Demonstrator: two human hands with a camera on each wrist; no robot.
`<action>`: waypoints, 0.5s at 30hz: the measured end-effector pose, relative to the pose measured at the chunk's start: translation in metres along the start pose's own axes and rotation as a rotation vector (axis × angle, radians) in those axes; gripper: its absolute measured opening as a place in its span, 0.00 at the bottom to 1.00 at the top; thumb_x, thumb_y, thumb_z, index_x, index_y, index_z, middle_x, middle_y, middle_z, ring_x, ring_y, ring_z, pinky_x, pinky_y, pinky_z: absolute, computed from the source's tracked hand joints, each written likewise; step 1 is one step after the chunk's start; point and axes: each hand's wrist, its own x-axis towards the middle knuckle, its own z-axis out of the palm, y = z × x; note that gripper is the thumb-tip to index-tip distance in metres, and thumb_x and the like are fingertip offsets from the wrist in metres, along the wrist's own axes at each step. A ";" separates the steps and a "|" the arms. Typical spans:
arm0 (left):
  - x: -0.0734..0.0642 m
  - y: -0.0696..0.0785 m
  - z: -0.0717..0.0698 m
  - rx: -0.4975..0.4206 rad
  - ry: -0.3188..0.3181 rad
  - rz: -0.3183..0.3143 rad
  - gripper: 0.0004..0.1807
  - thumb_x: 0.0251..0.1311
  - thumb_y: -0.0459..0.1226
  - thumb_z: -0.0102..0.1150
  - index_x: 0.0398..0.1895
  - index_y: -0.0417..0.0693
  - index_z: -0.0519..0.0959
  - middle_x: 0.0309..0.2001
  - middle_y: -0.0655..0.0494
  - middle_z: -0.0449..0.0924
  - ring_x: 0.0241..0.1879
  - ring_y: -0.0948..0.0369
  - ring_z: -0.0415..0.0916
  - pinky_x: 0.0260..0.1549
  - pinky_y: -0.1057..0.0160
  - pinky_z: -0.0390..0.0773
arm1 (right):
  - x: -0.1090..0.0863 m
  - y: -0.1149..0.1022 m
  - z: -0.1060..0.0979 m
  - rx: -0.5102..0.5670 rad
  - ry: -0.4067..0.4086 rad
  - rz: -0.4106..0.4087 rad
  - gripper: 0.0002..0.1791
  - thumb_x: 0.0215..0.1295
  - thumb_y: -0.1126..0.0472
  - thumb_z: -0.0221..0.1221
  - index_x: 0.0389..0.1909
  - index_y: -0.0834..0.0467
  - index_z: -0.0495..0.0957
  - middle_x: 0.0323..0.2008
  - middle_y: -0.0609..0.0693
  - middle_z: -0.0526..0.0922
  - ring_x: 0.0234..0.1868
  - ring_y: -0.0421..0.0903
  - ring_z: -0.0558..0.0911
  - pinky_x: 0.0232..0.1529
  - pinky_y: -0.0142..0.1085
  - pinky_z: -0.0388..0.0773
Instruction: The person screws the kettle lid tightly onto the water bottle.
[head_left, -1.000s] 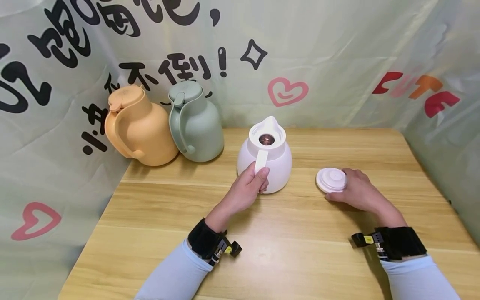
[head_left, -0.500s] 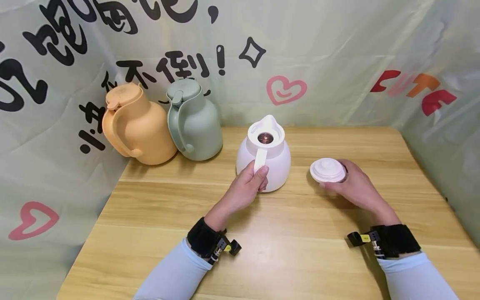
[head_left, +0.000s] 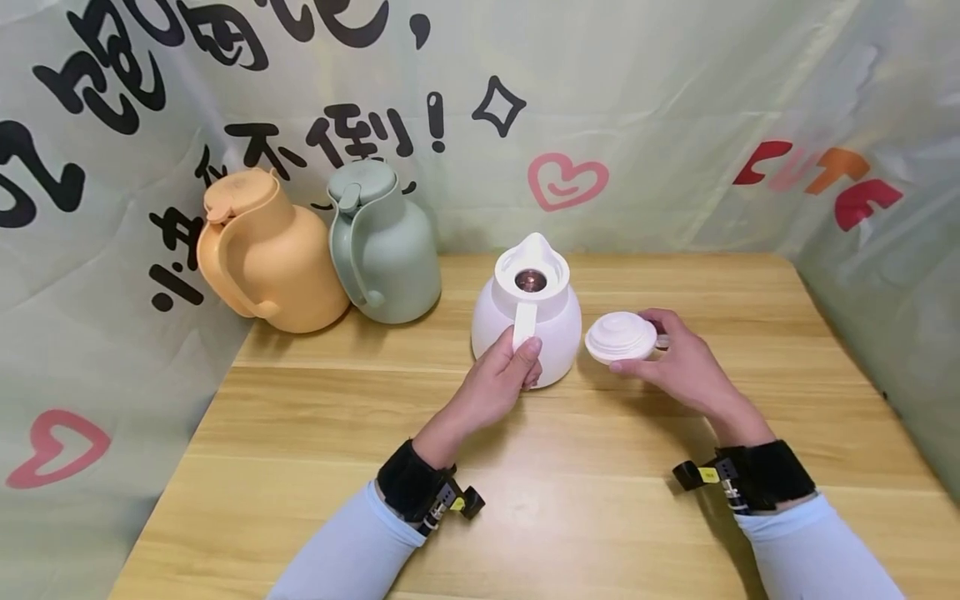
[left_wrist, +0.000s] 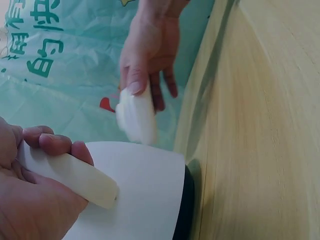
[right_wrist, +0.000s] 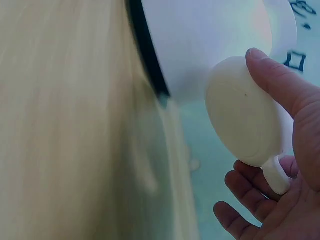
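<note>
From my head, the view looks forward and down across the tabletop (head_left: 555,517), past its far edge. My left-wrist camera (head_left: 472,502) sits in close, turned sideways, facing across the white jug (head_left: 558,337) to my right hand (left_wrist: 151,50); my right-wrist camera (head_left: 686,476) looks close past the lid (right_wrist: 242,112) toward that jug. Both wrists share jug and lid.

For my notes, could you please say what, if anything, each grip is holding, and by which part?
The left grip holds the white jug by its handle; the right grip, the lid by its rim.
</note>
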 end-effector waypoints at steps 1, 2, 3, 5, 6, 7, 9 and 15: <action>0.000 0.000 0.000 0.005 0.001 0.002 0.16 0.85 0.47 0.40 0.43 0.44 0.68 0.28 0.55 0.70 0.30 0.60 0.69 0.37 0.65 0.72 | 0.001 -0.004 0.001 -0.010 0.000 -0.015 0.58 0.52 0.41 0.81 0.75 0.64 0.61 0.69 0.67 0.72 0.67 0.68 0.72 0.64 0.65 0.69; -0.001 0.000 0.001 0.008 0.002 0.002 0.16 0.86 0.47 0.40 0.43 0.44 0.68 0.28 0.55 0.70 0.30 0.60 0.70 0.37 0.65 0.72 | 0.002 -0.008 0.001 -0.016 0.000 -0.026 0.58 0.51 0.42 0.82 0.75 0.64 0.61 0.69 0.66 0.72 0.67 0.68 0.72 0.64 0.65 0.69; -0.001 0.000 0.001 0.011 0.002 0.001 0.16 0.85 0.47 0.40 0.43 0.45 0.68 0.28 0.55 0.70 0.30 0.60 0.70 0.37 0.65 0.72 | 0.003 -0.011 0.001 -0.023 0.003 -0.037 0.59 0.51 0.44 0.82 0.75 0.64 0.60 0.69 0.66 0.72 0.67 0.68 0.72 0.64 0.66 0.68; -0.001 -0.001 0.001 0.016 0.002 -0.001 0.16 0.85 0.48 0.40 0.43 0.46 0.69 0.28 0.55 0.70 0.31 0.61 0.70 0.37 0.65 0.72 | 0.005 -0.017 -0.001 -0.040 0.008 -0.054 0.61 0.49 0.47 0.84 0.76 0.64 0.59 0.69 0.67 0.71 0.66 0.67 0.72 0.64 0.66 0.68; -0.001 -0.001 0.001 0.015 0.001 -0.002 0.16 0.85 0.48 0.40 0.43 0.46 0.68 0.28 0.55 0.71 0.31 0.61 0.70 0.37 0.65 0.72 | 0.005 -0.019 -0.002 -0.049 0.011 -0.066 0.62 0.49 0.48 0.84 0.77 0.65 0.58 0.69 0.67 0.71 0.66 0.67 0.72 0.65 0.66 0.68; -0.001 -0.001 0.001 0.016 0.001 -0.001 0.16 0.85 0.48 0.40 0.43 0.47 0.68 0.28 0.55 0.71 0.31 0.61 0.70 0.37 0.65 0.72 | 0.005 -0.021 -0.004 -0.054 0.013 -0.075 0.63 0.48 0.49 0.84 0.77 0.64 0.56 0.69 0.68 0.71 0.66 0.67 0.72 0.65 0.66 0.67; -0.001 -0.001 0.000 0.017 0.001 0.000 0.16 0.85 0.48 0.40 0.43 0.47 0.68 0.28 0.56 0.71 0.31 0.61 0.70 0.37 0.65 0.72 | 0.006 -0.025 -0.007 -0.061 0.023 -0.104 0.65 0.47 0.49 0.85 0.78 0.64 0.55 0.69 0.68 0.71 0.66 0.67 0.72 0.64 0.66 0.67; 0.000 -0.003 0.000 0.007 -0.002 0.013 0.16 0.86 0.47 0.40 0.42 0.46 0.68 0.28 0.56 0.70 0.30 0.61 0.70 0.36 0.65 0.72 | 0.007 -0.032 -0.012 -0.112 0.058 -0.146 0.67 0.44 0.44 0.85 0.78 0.61 0.55 0.67 0.68 0.74 0.65 0.67 0.74 0.60 0.67 0.69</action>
